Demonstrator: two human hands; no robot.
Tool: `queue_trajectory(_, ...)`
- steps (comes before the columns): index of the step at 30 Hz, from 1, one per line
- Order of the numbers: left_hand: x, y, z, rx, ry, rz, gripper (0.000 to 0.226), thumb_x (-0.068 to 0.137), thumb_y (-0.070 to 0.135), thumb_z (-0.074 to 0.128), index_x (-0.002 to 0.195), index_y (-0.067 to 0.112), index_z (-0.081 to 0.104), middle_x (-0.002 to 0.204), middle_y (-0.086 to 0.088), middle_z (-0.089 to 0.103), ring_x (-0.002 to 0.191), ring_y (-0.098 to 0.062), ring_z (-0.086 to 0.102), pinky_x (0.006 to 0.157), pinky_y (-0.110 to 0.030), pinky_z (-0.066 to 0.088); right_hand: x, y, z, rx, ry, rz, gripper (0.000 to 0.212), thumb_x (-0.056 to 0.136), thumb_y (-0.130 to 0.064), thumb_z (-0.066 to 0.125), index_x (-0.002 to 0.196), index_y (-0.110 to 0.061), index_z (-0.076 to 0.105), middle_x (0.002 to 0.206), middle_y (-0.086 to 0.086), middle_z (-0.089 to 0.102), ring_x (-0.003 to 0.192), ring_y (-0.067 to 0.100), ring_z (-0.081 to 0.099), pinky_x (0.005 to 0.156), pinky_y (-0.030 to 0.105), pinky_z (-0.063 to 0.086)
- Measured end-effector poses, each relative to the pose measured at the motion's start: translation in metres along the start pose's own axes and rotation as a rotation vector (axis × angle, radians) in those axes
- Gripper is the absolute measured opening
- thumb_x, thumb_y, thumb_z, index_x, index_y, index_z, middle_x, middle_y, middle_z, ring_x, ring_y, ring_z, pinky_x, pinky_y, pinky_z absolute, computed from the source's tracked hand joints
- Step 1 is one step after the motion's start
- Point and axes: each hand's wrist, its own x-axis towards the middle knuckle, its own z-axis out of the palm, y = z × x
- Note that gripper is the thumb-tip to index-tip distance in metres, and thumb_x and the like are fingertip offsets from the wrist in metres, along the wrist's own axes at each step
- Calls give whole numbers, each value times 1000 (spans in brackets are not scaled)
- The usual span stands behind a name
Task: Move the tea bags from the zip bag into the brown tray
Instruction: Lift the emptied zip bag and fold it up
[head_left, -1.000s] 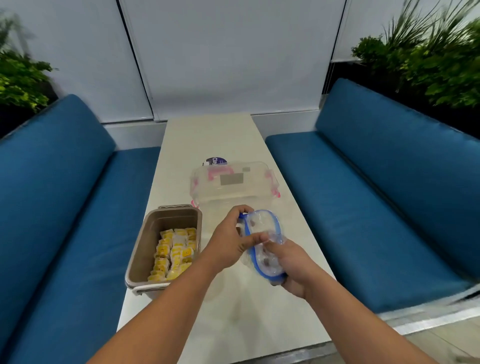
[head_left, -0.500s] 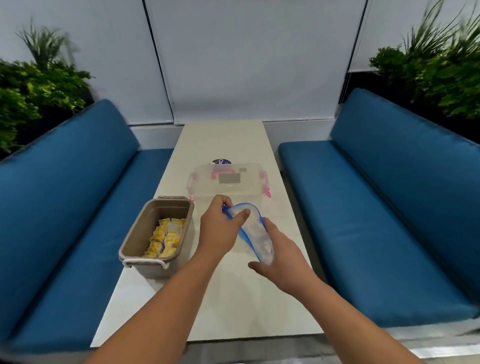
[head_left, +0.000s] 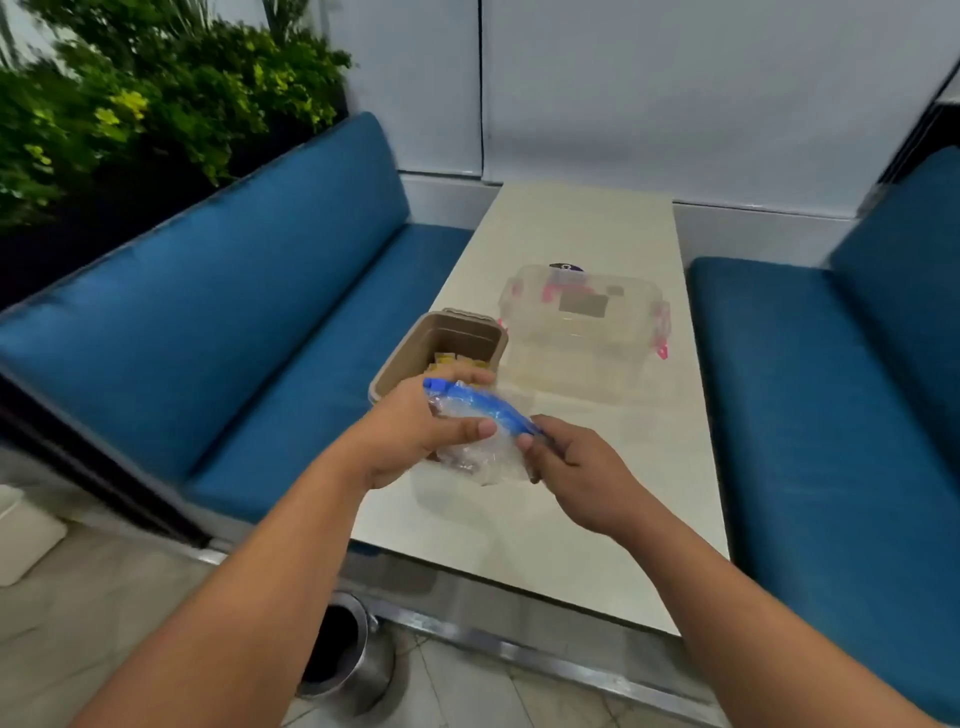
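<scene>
Item: clear plastic zip bag (head_left: 480, 449) with a blue zip strip, held off the table in both hands.

- Left hand (head_left: 410, 436): fingers curled over the bag's far end, thumb laid across its near face.
- Right hand (head_left: 582, 467): thumb and fingers pinch the other end of the blue strip; the remaining fingers are loosely curled.
- Bag contents: a few dark shapes through the film (too blurred to name).
- Brown rectangular plastic tray (head_left: 441, 338): just beyond the left hand and partly hidden by it. It holds yellow-wrapped tea bags (head_left: 447, 358), and only the far ones show.
- Clear lidded plastic box (head_left: 582, 332) with pink latches: beyond the grip, just right of the tray. A grey patch covers its label, so nothing reads.
- Dark round label (head_left: 566, 266): peeks over the box's far edge, print too small to read.
- Cream rectangular table (head_left: 571, 530): under the grip, carrying the tray and box.
- Blue cushioned benches (head_left: 234, 322): one on each side of the table.
- Green leafy plants (head_left: 130, 104): behind the left-hand bench.
- Round metal bin (head_left: 343, 649): on the tiled floor, below the left forearm.
</scene>
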Motion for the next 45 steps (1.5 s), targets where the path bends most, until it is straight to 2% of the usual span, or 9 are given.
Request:
queue_trajectory(7,-62,-55,-88,-2,294,-50,22,78,5,82,91,17,69,97,-15,74,76,-23,63,66,-35,53,50,-30,100,-73,-221,-35,21,105,-33,56,115,-22,71,86,-15,62,75,-1,60,71,16,44)
queue_trajectory(17,-159,-178,-222,-117,524,-177,20,76,16,85,88,17,69,102,-17,74,85,-29,67,79,-49,52,91,-46,300,-61,-506,-28,25,104,-34,59,126,-28,70,101,-22,71,93,-7,63,85,15,46)
queue_trajectory(22,-188,-253,-259,-162,727,-250,21,82,6,79,97,16,69,94,-12,73,77,-21,68,73,-38,57,99,-22,384,-51,-463,113,59,94,-53,66,146,-31,50,121,-8,63,109,9,61,94,19,45)
queue_trajectory(27,-200,-342,-275,-117,922,-326,36,82,15,81,112,30,66,107,-3,71,82,-20,72,61,-30,59,97,43,440,-9,-357,381,42,104,-40,56,142,-21,54,121,-3,62,106,10,60,78,-1,40)
queue_trajectory(31,-190,-427,-269,-137,1014,-394,26,83,14,79,99,31,66,103,1,69,83,-20,70,54,-30,58,91,124,483,-123,-324,529,25,101,-28,62,123,-17,67,106,-2,68,93,14,64,78,10,49)
queue_trajectory(36,-163,-531,-253,-14,1037,-423,25,82,22,78,93,39,64,90,16,68,79,-5,66,71,-28,58,97,224,545,-96,-293,689,31,83,-46,64,107,-27,66,98,-1,69,90,24,66,93,54,57)
queue_trajectory(39,-143,-585,-242,100,983,-429,19,84,20,75,97,29,65,88,21,64,80,5,61,72,-6,45,105,274,582,-76,-330,758,38,86,-40,66,120,-23,61,108,4,67,97,29,66,95,56,57)
queue_trajectory(43,-113,-654,-229,168,910,-431,16,89,19,70,104,21,66,96,8,67,83,-7,60,64,0,40,114,334,624,-142,-388,830,72,77,-44,60,145,-24,47,128,7,63,107,30,64,97,53,56)
queue_trajectory(45,-99,-684,-220,204,856,-474,15,92,18,65,107,22,65,99,6,65,83,-8,58,60,0,39,116,357,638,-194,-385,850,67,79,-40,59,143,-24,46,129,9,64,111,36,65,92,55,58)
